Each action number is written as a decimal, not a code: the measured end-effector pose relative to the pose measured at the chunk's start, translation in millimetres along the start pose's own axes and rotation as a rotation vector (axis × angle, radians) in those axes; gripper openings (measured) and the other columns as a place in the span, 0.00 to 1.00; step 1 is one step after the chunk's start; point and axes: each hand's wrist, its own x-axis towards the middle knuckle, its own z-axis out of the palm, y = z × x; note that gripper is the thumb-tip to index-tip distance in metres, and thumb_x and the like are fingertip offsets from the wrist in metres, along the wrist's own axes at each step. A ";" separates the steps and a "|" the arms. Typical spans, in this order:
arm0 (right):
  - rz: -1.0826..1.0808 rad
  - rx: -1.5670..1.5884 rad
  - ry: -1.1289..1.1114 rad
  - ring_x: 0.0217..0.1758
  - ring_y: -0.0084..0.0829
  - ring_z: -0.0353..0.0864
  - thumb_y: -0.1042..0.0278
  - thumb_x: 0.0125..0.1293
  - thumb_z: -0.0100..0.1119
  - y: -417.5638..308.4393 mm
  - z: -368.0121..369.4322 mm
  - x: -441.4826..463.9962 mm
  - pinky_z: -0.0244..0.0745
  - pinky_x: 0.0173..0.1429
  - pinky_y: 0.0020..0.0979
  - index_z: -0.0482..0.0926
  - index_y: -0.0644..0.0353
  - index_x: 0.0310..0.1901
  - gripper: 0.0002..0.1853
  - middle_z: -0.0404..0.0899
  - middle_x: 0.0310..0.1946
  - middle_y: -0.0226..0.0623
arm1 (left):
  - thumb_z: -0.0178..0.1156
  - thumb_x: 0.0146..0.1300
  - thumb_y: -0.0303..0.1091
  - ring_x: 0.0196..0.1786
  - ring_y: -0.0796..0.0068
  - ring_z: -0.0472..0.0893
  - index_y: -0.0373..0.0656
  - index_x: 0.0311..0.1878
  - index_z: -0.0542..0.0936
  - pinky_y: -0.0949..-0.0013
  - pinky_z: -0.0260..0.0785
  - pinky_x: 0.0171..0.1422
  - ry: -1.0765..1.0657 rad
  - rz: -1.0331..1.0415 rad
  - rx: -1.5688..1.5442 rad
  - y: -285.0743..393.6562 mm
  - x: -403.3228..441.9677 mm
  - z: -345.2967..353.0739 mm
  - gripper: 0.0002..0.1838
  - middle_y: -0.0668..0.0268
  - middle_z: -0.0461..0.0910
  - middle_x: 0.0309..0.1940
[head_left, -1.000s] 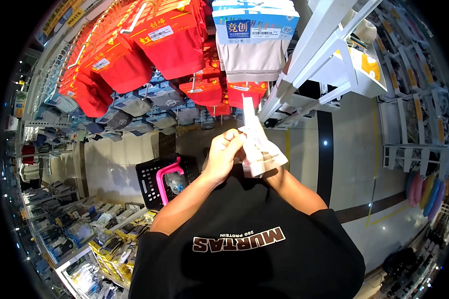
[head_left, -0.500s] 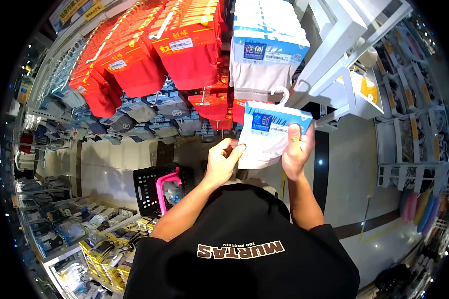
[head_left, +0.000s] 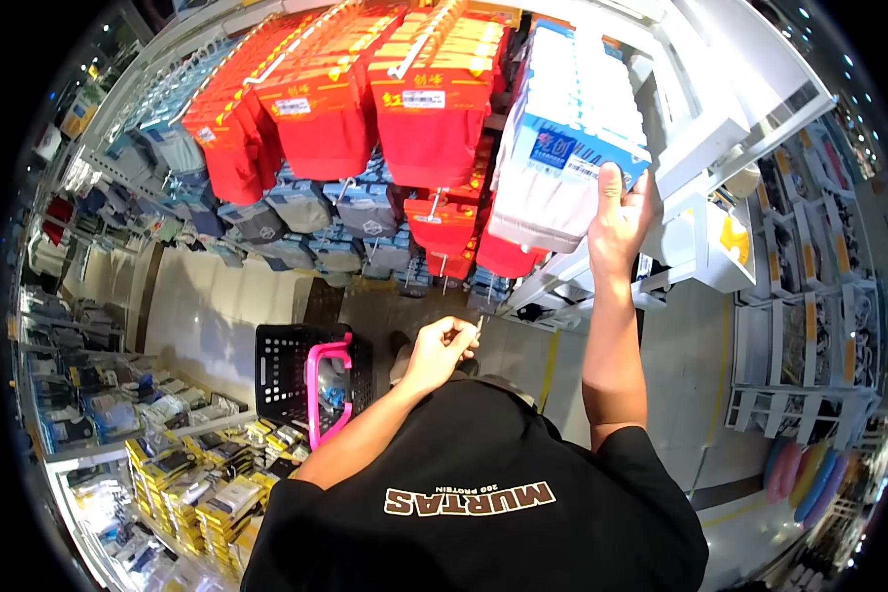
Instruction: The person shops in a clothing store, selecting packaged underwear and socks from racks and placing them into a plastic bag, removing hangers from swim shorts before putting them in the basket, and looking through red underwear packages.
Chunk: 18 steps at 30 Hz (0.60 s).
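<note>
My right hand (head_left: 619, 219) is closed on the right edge of a white garment pack (head_left: 543, 202) with a blue header card, its thumb on the card's front. That pack sits at the front of a row of similar packs (head_left: 574, 84) on the rack. Lower down, in front of my body, my left hand (head_left: 442, 350) is closed in a pinch. A thin, light-coloured bit (head_left: 481, 324) shows at its fingertips, too small to name.
Red garment packs (head_left: 434, 138) hang left of the white ones, above rows of grey packs (head_left: 301, 209). A black basket (head_left: 276, 360) with a pink handle (head_left: 314, 390) stands on the floor at my left. Yellow packs (head_left: 173, 498) fill a lower-left shelf. White shelving (head_left: 809, 395) stands at right.
The white pack has moved from between both hands up to the rack's row, with my right hand on it. My left hand has let go of it and sits slightly lower.
</note>
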 end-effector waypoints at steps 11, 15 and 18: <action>0.085 -0.216 0.140 0.52 0.25 0.76 0.70 0.74 0.57 84.4 -67.2 -125.7 0.72 0.58 0.28 0.70 0.67 0.61 0.18 0.77 0.48 0.36 | 0.61 0.72 0.36 0.33 0.80 0.81 0.33 0.46 0.81 0.75 0.75 0.39 0.051 -0.089 0.062 -21.5 -2.6 -19.0 0.13 0.63 0.83 0.33; 0.221 -0.531 -0.030 0.53 0.34 0.78 0.64 0.66 0.68 118.3 -63.8 -124.6 0.72 0.61 0.34 0.70 0.69 0.61 0.28 0.78 0.50 0.45 | 0.61 0.71 0.34 0.33 0.79 0.81 0.33 0.45 0.80 0.74 0.75 0.40 0.018 -0.119 0.051 -23.1 0.4 -12.6 0.12 0.62 0.84 0.34; 0.223 -0.580 -0.031 0.49 0.40 0.81 0.65 0.59 0.74 150.8 -61.6 -118.3 0.74 0.55 0.36 0.68 0.69 0.61 0.33 0.80 0.46 0.47 | 0.62 0.70 0.34 0.33 0.80 0.81 0.33 0.45 0.80 0.74 0.75 0.40 -0.026 -0.109 0.063 -16.8 4.5 -4.4 0.12 0.62 0.84 0.34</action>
